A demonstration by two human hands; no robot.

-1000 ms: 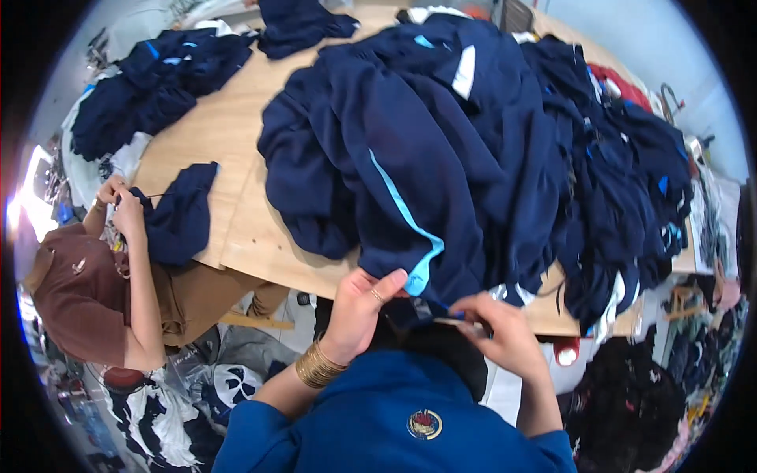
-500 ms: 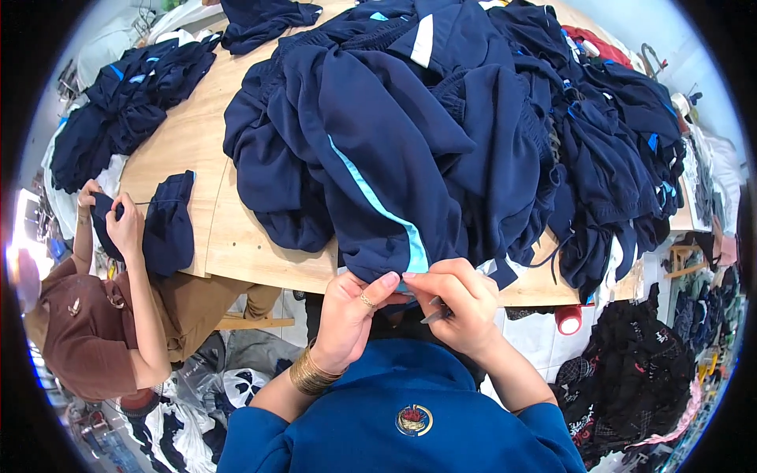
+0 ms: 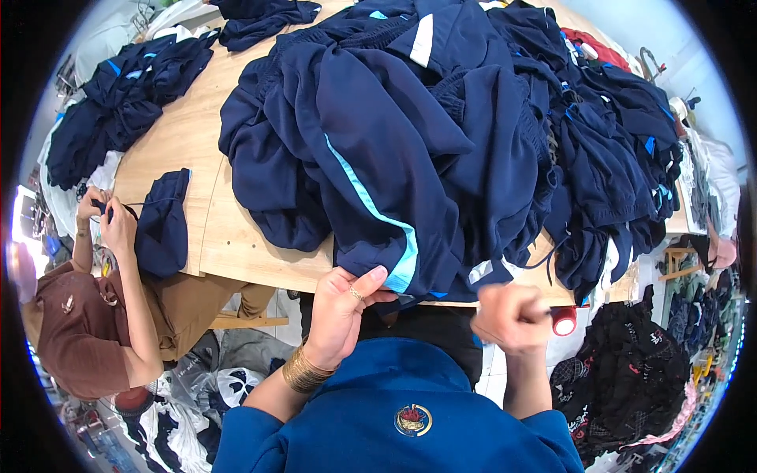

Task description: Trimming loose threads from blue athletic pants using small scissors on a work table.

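Observation:
Navy trousers (image 3: 371, 118) with a light blue side stripe lie heaped on the wooden table, one leg hanging toward me. My left hand (image 3: 341, 311) pinches the hem of that leg between thumb and fingers, just left of the stripe's lower end. Off to the right, apart from the cloth, my right hand (image 3: 511, 319) is curled closed and blurred by motion. A dark tip pokes out of its fist; pointed metal blades, like thread snips, showed in that hand half a second ago.
More navy garments (image 3: 607, 150) pile up at the right, others (image 3: 106, 110) at the far left. At my left a person (image 3: 87, 331) in brown handles a navy piece (image 3: 163, 225) at the table (image 3: 260, 264). Black patterned cloth (image 3: 623, 370) is heaped at lower right, near a red cylinder (image 3: 564, 322).
My right hand has left the hem and moved right, still closed. My left hand keeps its pinch, shifted slightly left. The person at the left has brought both hands closer together.

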